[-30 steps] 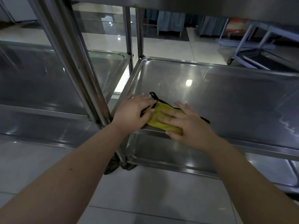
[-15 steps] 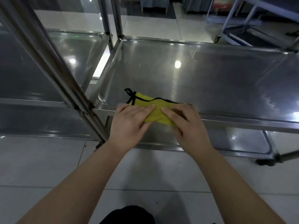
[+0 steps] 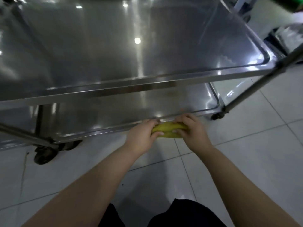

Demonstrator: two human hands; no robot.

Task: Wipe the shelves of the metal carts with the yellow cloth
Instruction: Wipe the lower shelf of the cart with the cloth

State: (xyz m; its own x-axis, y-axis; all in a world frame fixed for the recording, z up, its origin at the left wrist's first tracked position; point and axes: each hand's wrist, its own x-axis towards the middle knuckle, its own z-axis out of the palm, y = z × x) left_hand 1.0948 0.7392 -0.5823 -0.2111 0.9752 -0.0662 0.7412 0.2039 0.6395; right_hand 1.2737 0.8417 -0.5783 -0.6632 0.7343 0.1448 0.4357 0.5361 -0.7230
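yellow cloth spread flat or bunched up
Bunched up: the yellow cloth is a thick wad gripped between the left hand and right hand, not lying flat.

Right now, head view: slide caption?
Left hand and right hand hold the yellow cloth by the rim of the lower shelf.

Much of yellow cloth [image 3: 168,127] hidden within left hand [image 3: 139,135] and right hand [image 3: 193,131]; upper shelf [image 3: 114,46] cropped left

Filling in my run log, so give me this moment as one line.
left hand: grips yellow cloth | right hand: grips cloth too | cloth: bunched at near rim of lower shelf | shelf contact: unclear
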